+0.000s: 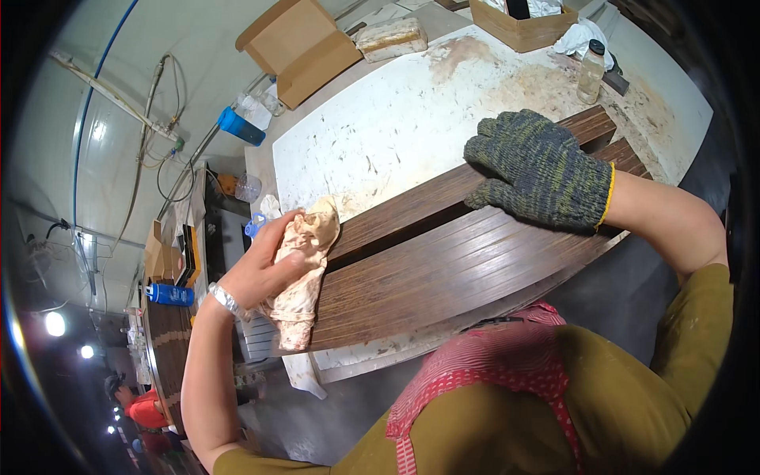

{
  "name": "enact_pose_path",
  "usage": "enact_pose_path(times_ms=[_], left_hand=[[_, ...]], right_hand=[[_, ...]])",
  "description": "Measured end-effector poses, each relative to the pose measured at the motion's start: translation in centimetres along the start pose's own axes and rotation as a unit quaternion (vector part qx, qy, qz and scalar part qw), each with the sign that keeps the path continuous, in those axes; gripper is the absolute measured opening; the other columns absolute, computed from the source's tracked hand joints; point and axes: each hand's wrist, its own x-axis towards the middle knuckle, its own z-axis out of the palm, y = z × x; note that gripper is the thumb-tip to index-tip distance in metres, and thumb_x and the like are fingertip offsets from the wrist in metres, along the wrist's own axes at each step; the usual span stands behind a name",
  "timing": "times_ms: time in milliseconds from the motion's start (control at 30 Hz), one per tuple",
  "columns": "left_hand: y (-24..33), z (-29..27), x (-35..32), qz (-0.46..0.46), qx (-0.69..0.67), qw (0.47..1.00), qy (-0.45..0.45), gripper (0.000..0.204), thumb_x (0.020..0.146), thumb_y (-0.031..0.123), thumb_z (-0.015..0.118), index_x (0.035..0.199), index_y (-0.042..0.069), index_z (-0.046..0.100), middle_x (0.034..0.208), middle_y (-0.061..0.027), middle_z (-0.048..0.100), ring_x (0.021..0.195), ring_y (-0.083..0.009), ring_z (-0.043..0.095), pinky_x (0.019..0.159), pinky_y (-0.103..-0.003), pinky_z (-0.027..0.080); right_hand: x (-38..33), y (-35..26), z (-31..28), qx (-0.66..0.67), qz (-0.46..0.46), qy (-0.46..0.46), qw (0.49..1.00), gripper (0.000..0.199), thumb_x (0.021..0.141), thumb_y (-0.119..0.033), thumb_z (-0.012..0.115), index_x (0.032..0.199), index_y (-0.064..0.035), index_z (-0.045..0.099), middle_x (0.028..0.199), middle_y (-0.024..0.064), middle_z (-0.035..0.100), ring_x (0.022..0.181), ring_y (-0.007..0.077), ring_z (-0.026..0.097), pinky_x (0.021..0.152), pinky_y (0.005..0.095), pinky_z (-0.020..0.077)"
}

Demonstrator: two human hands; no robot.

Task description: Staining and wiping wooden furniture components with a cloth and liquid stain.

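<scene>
Two dark brown wood-grain planks (412, 281) lie side by side, with a dark gap between them. My bare left hand (265, 265) is closed on a crumpled, stained cream cloth (301, 273) at their left end. The cloth covers that end and hangs past the near plank's corner. My right hand (546, 174) wears a dark grey-green knit glove with a yellow cuff edge. It grips the far plank (404, 210) toward its right end, fingers over the far edge and thumb by the gap. Its fingertips are partly hidden.
The planks lie on a stained white tabletop (348, 150). Behind are an open cardboard box (297, 47), a wrapped block (390, 39) and another carton (522, 28). A capped jar (590, 73) stands at the far right. A blue bottle (241, 127) lies left; a red-clad person (146, 410) is farther off.
</scene>
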Motion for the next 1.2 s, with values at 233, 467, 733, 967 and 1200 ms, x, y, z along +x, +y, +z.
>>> enact_pose_path(times_ms=[233, 467, 733, 967, 1200], left_hand=[[2.8, 4.2, 1.5, 0.143, 0.245, 0.956, 0.077, 0.041, 0.092, 0.035, 0.051, 0.115, 0.001, 0.051, 0.099, -0.0175, 0.053, 0.093, -0.0341, 0.053, 0.081, -0.041, 0.043], [7.0, 6.0, 5.4, 0.149, 0.101, 0.984, -0.010, 0.046, 0.087, 0.030, 0.057, 0.118, -0.002, 0.048, 0.107, -0.0223, 0.054, 0.100, -0.0368, 0.053, 0.088, -0.041, 0.042], [8.0, 5.2, 5.6, 0.041, 0.060, 0.996, -0.055, 0.041, 0.085, 0.023, 0.058, 0.118, 0.001, 0.047, 0.098, -0.0133, 0.060, 0.094, -0.0168, 0.055, 0.084, -0.030, 0.044], [6.0, 2.7, 3.6, -0.003, 0.010, 0.995, -0.098, 0.049, 0.084, 0.025, 0.061, 0.123, -0.003, 0.047, 0.109, -0.0200, 0.059, 0.102, -0.0249, 0.057, 0.091, -0.034, 0.043], [5.1, 2.3, 4.6, 0.048, 0.051, 0.988, -0.140, 0.060, 0.088, 0.032, 0.064, 0.135, 0.003, 0.041, 0.114, -0.0092, 0.059, 0.105, -0.0142, 0.052, 0.091, -0.030, 0.042]], right_hand=[[-0.1, -0.6, -0.2, -0.016, 0.004, -0.005, 1.000, 0.044, 0.083, -0.040, 0.061, 0.103, -0.0013, 0.058, 0.099, 0.0184, 0.057, 0.094, 0.0353, 0.054, 0.086, 0.0447, 0.0429], [0.2, -0.2, -0.1, -0.013, 0.016, -0.033, 0.999, 0.043, 0.081, -0.038, 0.063, 0.103, -0.0014, 0.057, 0.097, 0.0177, 0.055, 0.091, 0.0356, 0.053, 0.083, 0.0443, 0.0430], [0.3, -0.1, 0.1, -0.018, 0.005, -0.013, 1.000, 0.041, 0.082, -0.038, 0.062, 0.102, -0.0026, 0.057, 0.095, 0.0170, 0.054, 0.090, 0.0351, 0.053, 0.082, 0.0448, 0.0422], [-0.5, 0.1, -0.4, 0.008, 0.013, -0.016, 1.000, 0.040, 0.081, -0.037, 0.063, 0.101, -0.0027, 0.057, 0.096, 0.0173, 0.055, 0.091, 0.0348, 0.053, 0.083, 0.0445, 0.0425], [0.2, -0.3, -0.1, -0.021, 0.024, -0.036, 0.999, 0.042, 0.083, -0.040, 0.060, 0.101, -0.0017, 0.059, 0.099, 0.0186, 0.058, 0.095, 0.0350, 0.056, 0.086, 0.0447, 0.0434]])
